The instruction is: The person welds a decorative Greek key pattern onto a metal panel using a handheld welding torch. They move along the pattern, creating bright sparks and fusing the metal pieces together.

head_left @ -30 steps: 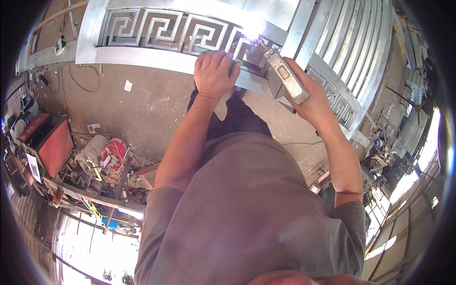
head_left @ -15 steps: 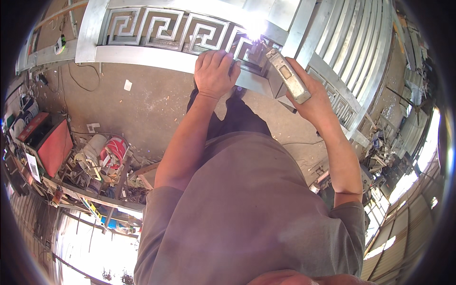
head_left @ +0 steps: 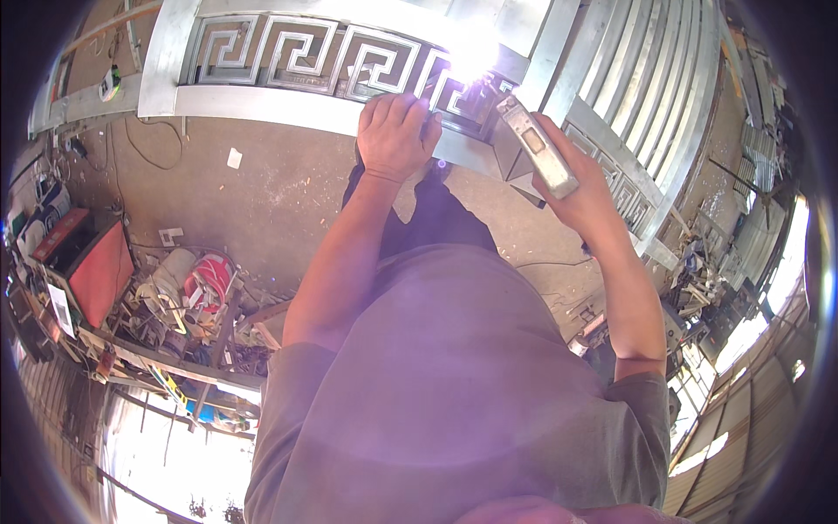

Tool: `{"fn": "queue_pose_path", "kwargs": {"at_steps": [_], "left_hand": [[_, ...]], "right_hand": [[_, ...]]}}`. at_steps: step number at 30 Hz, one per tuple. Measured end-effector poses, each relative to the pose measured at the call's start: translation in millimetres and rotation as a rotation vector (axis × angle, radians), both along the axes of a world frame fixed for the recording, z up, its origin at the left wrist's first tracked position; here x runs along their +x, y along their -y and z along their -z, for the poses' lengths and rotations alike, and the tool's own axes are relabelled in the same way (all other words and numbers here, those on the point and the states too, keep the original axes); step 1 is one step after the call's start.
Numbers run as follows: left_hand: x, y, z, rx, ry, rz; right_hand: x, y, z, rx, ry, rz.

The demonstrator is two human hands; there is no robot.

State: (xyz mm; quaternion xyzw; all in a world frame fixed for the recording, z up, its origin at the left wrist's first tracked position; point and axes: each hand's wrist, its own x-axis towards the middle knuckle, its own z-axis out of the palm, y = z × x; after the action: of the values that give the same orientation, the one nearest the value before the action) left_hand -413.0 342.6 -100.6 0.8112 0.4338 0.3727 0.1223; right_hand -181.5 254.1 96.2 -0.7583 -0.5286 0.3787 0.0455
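A silvery metal gate panel point(head_left: 271, 101) with square spiral fretwork spans the top of the view. My left hand point(head_left: 397, 138) lies over its near rail, fingers together and bent across the metal. In my right hand point(head_left: 580, 183) is a handheld welding torch point(head_left: 539, 147) with a worn, pale, blocky body, its nozzle aimed up and left at the panel. A dazzling white arc point(head_left: 472, 57) burns at the tip, and its glare hides the spot being welded and part of the fretwork.
Vertical metal slats point(head_left: 650, 79) and more fretwork extend to the right. Low on the left stand a red box-shaped machine point(head_left: 100, 271) and a red bucket point(head_left: 209, 278) amid piled scrap. A cable point(head_left: 157, 164) curls on the concrete floor. Scrap lines the right side.
The arc glare has grown larger and brighter. My right hand and the welding torch have shifted slightly right and down. My left hand stays where it was.
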Motion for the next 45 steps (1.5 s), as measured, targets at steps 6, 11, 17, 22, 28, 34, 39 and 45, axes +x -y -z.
{"fn": "queue_pose_path", "kwargs": {"at_steps": [6,11,17,22,28,34,39,45], "left_hand": [[-1,0,-2,-0.029,0.007,0.008],[-12,-1,-4,-0.124,0.122,0.056],[-55,-38,1,-0.026,-0.056,-0.138],[-69,-54,10,0.041,-0.079,-0.179],[-67,-54,11,0.002,-0.061,-0.210],[-67,-54,10,0.010,-0.047,-0.207],[-67,-53,8,0.015,-0.049,-0.205],[-66,-55,9,0.057,-0.022,-0.204]], "right_hand": [[-12,12,-8,0.054,-0.056,-0.023],[-30,0,-3,0.057,-0.037,-0.042],[-55,-32,6,0.161,-0.053,-0.110],[-75,-52,21,0.232,-0.039,-0.144],[-83,-66,33,0.197,-0.006,-0.157],[-88,-72,32,0.102,0.031,-0.125],[-88,-73,31,0.134,0.028,-0.135],[-86,-72,34,0.161,0.030,-0.153]]}}
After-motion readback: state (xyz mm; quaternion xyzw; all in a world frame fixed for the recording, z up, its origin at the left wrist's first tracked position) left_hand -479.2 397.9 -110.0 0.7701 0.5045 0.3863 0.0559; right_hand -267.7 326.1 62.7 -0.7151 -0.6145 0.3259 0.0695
